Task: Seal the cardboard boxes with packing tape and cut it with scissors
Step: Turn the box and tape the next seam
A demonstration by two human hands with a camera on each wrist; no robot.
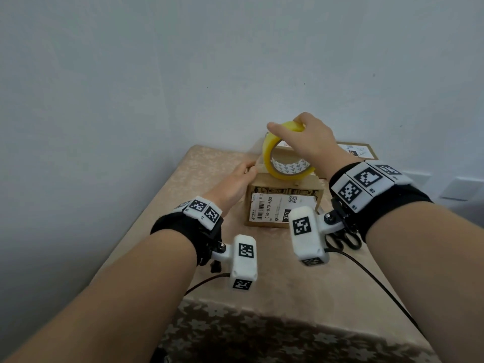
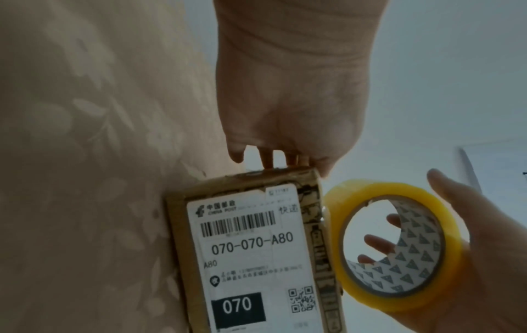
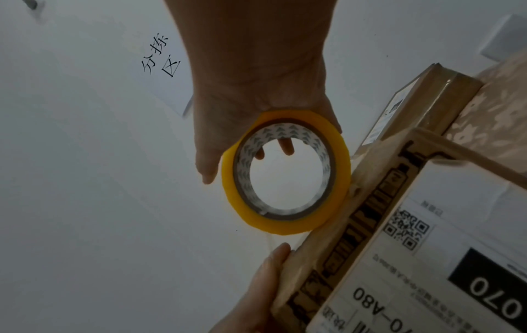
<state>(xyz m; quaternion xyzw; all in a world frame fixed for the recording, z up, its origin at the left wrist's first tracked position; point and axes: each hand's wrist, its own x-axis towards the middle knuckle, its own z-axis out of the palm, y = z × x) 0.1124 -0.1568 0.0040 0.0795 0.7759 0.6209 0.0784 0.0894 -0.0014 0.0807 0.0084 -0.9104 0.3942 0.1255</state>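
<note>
Two hands at work on one small cardboard box [image 1: 284, 203] standing at the centre of the head view on the cloth-covered counter [image 1: 167, 205]. The right hand [image 1: 309, 142] grips the yellow tape roll [image 1: 282, 155], thumb over the outer rim and fingers curled through the core, holding it upright with its lower edge on or just above the box top, upper middle of the frame. The left hand [image 1: 235, 182] is at the box's far left top corner, fingers straight and laid against the edge, probably pinning the tape's free end; in the right wrist view a thin clear strip seems to run from the roll toward the left fingertips [image 3: 280, 250], but it is faint and I cannot be sure. Progress, as a judgement: early, tape just being started across this box; pulling it over, pressing it down and cutting are all left. A second box [image 1: 358, 150] lies flat at the right behind the right wrist, mostly hidden; the right wrist view shows glossy tape on it, so it may already be sealed. The scissors [image 1: 345, 241] are half covered under the right wrist strap, only the black handles showing, untouched. The box's top seam is hidden by the roll. Both wrist views are dim.
</note>
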